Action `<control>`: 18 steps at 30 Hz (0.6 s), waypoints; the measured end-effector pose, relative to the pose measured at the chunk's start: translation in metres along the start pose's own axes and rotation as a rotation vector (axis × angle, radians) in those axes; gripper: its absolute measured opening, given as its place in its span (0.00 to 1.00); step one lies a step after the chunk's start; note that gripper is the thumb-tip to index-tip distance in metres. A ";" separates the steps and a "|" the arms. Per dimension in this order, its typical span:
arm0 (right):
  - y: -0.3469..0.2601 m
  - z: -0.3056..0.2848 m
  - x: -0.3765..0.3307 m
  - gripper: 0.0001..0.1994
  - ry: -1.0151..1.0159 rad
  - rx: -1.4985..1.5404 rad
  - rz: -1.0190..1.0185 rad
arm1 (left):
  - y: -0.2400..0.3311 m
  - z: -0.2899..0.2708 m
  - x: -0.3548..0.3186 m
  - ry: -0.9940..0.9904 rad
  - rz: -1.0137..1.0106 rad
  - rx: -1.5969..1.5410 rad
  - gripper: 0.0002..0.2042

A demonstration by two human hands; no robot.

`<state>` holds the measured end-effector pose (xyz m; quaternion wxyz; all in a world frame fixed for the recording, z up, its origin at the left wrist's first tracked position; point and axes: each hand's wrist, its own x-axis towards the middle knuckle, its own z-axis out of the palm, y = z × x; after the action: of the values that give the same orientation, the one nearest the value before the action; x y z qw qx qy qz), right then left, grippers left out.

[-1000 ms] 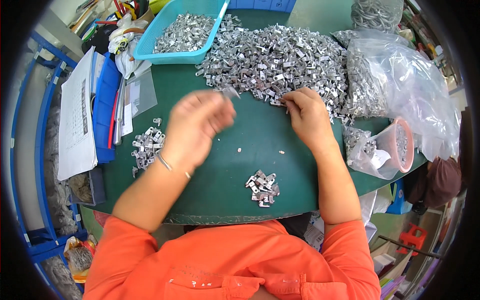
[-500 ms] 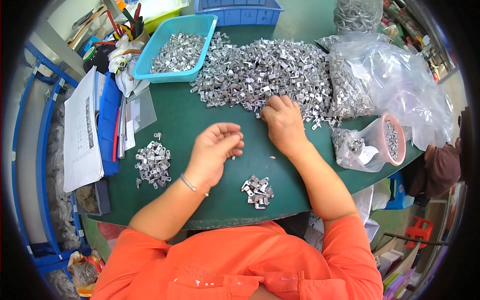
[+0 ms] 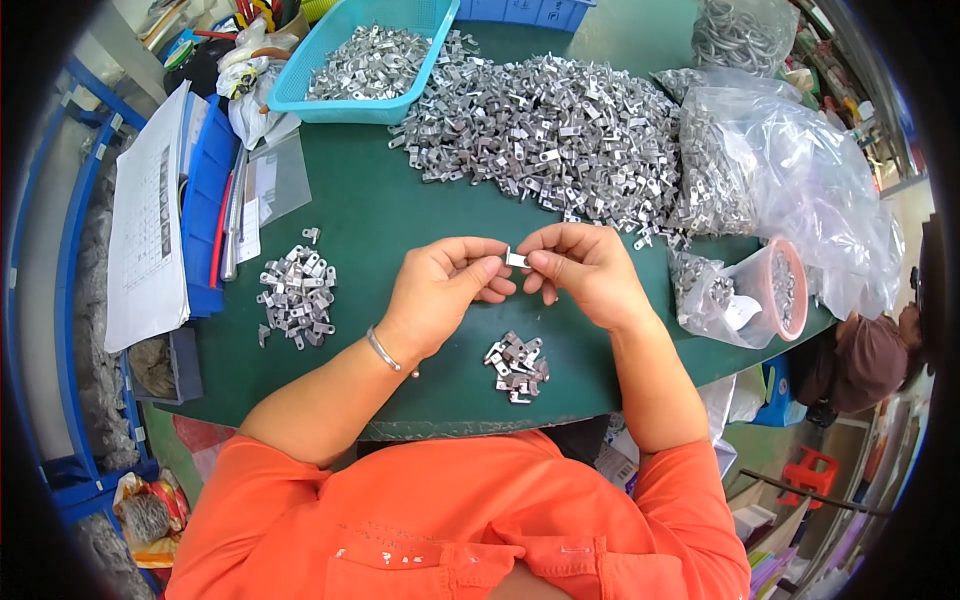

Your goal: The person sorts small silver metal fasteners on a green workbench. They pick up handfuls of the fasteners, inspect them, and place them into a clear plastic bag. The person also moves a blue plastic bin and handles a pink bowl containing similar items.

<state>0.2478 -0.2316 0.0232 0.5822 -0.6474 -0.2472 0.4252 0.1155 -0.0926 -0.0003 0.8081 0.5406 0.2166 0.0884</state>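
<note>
A small bent metal bracket (image 3: 516, 260) is held up over the middle of the green table. My right hand (image 3: 592, 278) pinches its right end between thumb and fingers. At its other end my left hand (image 3: 438, 290) is closed, thumb and index fingertips against the bracket's upright edge. Beyond my hands spreads a large heap of similar brackets (image 3: 560, 135). One small pile of brackets (image 3: 300, 295) lies to the left of my left forearm. Another small pile (image 3: 517, 367) sits near the front edge, between my forearms.
A turquoise basket (image 3: 285, 95) of brackets stands at the far left, near a blue bin (image 3: 530, 12). Plastic bags (image 3: 800, 170) and a pink tub (image 3: 787, 290) of parts crowd the right. Papers (image 3: 150, 220) and a blue file holder (image 3: 208, 215) line the left edge.
My right hand has come back from the heap's near edge with a bracket. My left hand has moved right and closed at the bracket's other end. The view has shifted slightly.
</note>
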 end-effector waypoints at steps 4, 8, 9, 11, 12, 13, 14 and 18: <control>0.012 -0.003 0.002 0.05 -0.049 -0.156 -0.429 | 0.001 -0.002 0.000 -0.032 0.009 -0.043 0.09; 0.005 -0.004 -0.002 0.05 -0.018 -0.371 -0.480 | 0.000 0.001 -0.003 -0.034 0.084 -0.014 0.08; 0.009 -0.005 -0.001 0.05 -0.020 -0.282 -0.479 | -0.001 0.001 -0.003 -0.032 0.088 -0.036 0.09; 0.006 -0.001 -0.003 0.05 -0.006 -0.134 -0.268 | -0.001 -0.003 -0.002 -0.055 -0.001 -0.135 0.09; 0.005 0.001 -0.004 0.05 0.001 -0.060 -0.163 | -0.001 -0.004 -0.002 -0.066 -0.045 -0.185 0.09; 0.005 0.001 -0.003 0.06 -0.022 -0.054 -0.145 | -0.001 -0.005 -0.002 -0.073 -0.062 -0.197 0.09; 0.005 0.001 -0.003 0.06 -0.035 -0.028 -0.120 | -0.001 -0.005 -0.002 -0.079 -0.079 -0.208 0.08; 0.006 -0.003 -0.001 0.06 -0.070 0.034 -0.058 | -0.001 -0.006 -0.002 -0.090 -0.106 -0.223 0.09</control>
<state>0.2487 -0.2355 0.0171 0.5962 -0.6147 -0.2789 0.4347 0.1109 -0.0892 -0.0020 0.8755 0.4388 0.1974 0.0448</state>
